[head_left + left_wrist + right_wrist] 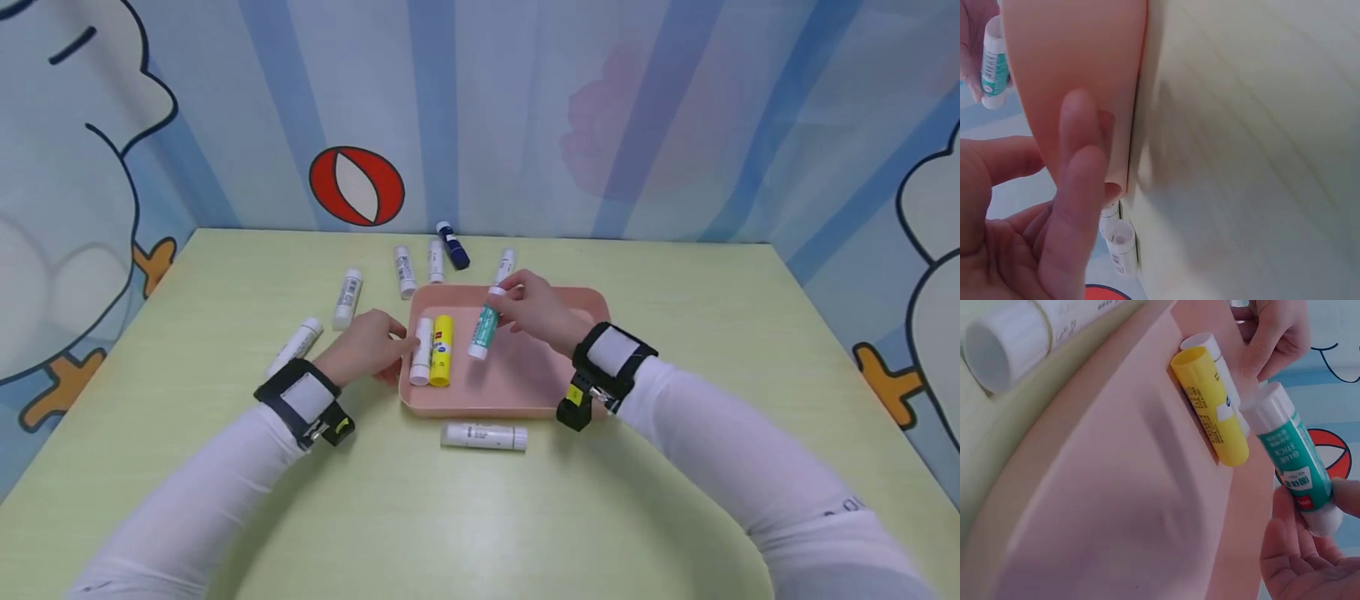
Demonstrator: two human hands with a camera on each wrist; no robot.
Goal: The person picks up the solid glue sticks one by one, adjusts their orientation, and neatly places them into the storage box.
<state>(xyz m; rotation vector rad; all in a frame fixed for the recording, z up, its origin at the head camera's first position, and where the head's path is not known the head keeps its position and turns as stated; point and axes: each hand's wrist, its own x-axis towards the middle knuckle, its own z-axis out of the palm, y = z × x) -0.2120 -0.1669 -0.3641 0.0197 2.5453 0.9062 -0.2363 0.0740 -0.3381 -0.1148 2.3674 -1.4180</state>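
My right hand (536,308) pinches a green-and-white glue stick (1297,456) by its upper end, tilted over the pink tray (525,400). Inside the tray, at its left side, a yellow glue stick (442,350) and a white glue stick (422,352) lie side by side. At the tray's left rim is my left hand (367,346), gripping the edge; in the left wrist view its fingers (1075,206) curve around the outer wall. One fingertip reaches over the rim near the white stick.
Another white glue stick (483,437) lies in front of the tray. Several white sticks, among them one at the left (347,298), lie left of and behind the tray. A dark blue stick (453,245) lies near the back edge. A patterned backdrop (510,117) stands behind the table.
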